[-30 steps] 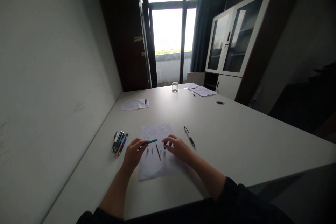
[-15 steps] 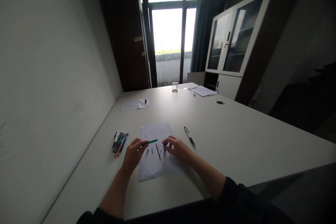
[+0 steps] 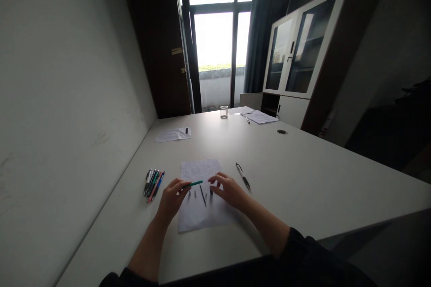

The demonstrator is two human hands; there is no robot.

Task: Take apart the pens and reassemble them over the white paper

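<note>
Pinching a green barrel [image 3: 195,183], the left hand [image 3: 172,198] sits beside the right hand [image 3: 230,189], its grip on a dark part [image 3: 211,192] unclear.

Daylight enters the window [image 3: 220,36] between a glass-door cabinet [image 3: 303,49] and a grey wall [image 3: 67,76].

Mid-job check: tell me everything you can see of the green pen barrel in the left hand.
The green pen barrel is a slim, straight tube, teal-green, plastic by its look, darker at the end nearest the left hand. That hand pinches this end at the fingertips; the rest points right and slightly up, seemingly held off the printed sheet. Its free end stops short of the right hand, not touching it. Under it on the sheet lie a thin dark refill and small parts.
</note>
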